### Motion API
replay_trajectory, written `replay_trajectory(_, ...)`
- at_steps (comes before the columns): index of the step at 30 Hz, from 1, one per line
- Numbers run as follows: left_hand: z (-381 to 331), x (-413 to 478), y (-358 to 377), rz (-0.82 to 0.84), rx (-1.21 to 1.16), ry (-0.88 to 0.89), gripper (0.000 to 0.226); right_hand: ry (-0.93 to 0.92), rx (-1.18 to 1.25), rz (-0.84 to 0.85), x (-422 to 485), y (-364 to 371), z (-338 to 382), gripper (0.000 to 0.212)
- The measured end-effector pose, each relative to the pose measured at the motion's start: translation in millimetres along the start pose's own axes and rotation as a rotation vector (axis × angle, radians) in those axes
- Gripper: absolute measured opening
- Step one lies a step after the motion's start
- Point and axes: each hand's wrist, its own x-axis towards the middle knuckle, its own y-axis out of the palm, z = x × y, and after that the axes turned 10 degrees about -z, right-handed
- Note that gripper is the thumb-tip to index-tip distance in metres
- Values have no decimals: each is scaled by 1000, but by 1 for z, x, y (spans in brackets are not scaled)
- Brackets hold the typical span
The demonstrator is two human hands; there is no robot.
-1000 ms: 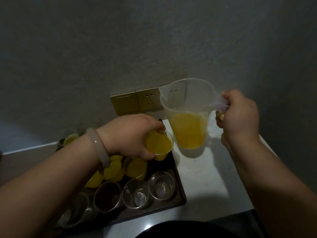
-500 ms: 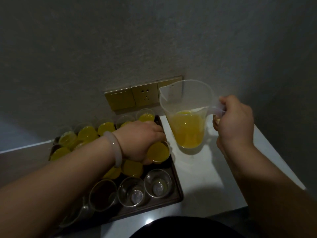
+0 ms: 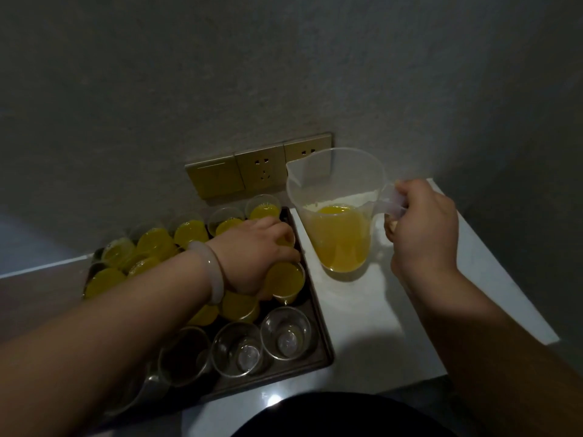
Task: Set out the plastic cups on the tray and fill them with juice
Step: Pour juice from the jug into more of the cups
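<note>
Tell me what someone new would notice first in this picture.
Bright yellow juice: a clear plastic jug about half full, gripped by the right hand, right of the dark tray. On the tray stand filled clear plastic cups, the left hand gripping one; empty clear cups fill its near row.

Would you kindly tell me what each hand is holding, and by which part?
The right hand grips the jug by its handle. The left hand lies over a filled cup at its rim; whether it grips cannot be told.
</note>
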Motion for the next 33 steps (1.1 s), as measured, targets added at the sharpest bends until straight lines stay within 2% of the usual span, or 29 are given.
replay_trajectory(3, 0, 0, 0, 12, -12, -8, 78, 59, 73, -9, -3, 1, 0, 22)
replay_trajectory(8, 2, -2, 2, 3, -28, -25, 79, -41, 8, 10, -7, -1, 2, 18)
replay_trajectory(12, 1, -4, 4, 20, -24, -47, 83, 0, 23, 8, -6, -2, 0, 24)
replay_trajectory(16, -1, -10, 3, 22, -32, -81, 88, 25, 95, -10, -7, -1, -3, 22)
replay_trajectory(19, -5, -24, -3, -12, -118, -143, 78, -14, 59, -1, -8, -3, -5, 23)
replay_trajectory(22, -15, -40, -11, -158, -240, -156, 63, -28, 71, -5, -11, -5, -3, 23)
replay_trajectory(24, -26, -48, -17, -165, -277, -166, 61, -30, 56, -21, -13, -6, 0, 25)
replay_trajectory(28, -48, -57, -13, -101, -164, -246, 71, -19, 73, -45, -18, -5, 3, 29)
replay_trajectory(33, -61, -59, 0, -100, -163, -316, 73, 71, 200, -36, -22, -3, 4, 33)
